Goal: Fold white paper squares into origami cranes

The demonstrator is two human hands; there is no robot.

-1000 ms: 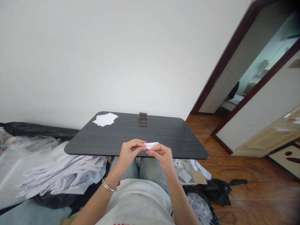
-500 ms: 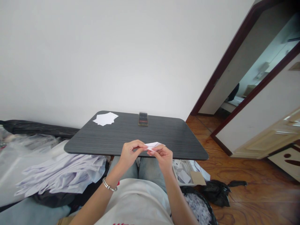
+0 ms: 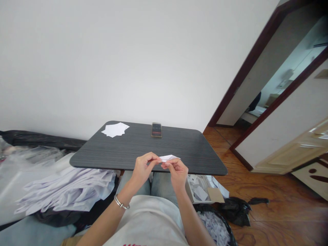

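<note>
Over the front edge of the dark table (image 3: 133, 147), a small folded piece of white paper (image 3: 167, 158) is held between both hands. My left hand (image 3: 145, 166) pinches its left end between thumb and fingertips. On the other side, my right hand (image 3: 178, 169) has thumb and fingers closed on the paper's lower right part, hiding some of it. A loose pile of white paper sheets (image 3: 115, 130) lies at the table's far left corner.
At the table's back stands a dark, phone-like rectangle (image 3: 156, 130). Crumpled white cloth or paper (image 3: 69, 191) is heaped at the left. Below right are an open box (image 3: 202, 202) of white pieces, a black bag (image 3: 234, 210) and a black-lined container (image 3: 215, 227) of paper bits.
Both hands keep hold of the folded paper. The left fingertips have shifted very slightly to the right along it; otherwise the scene is almost the same.
</note>
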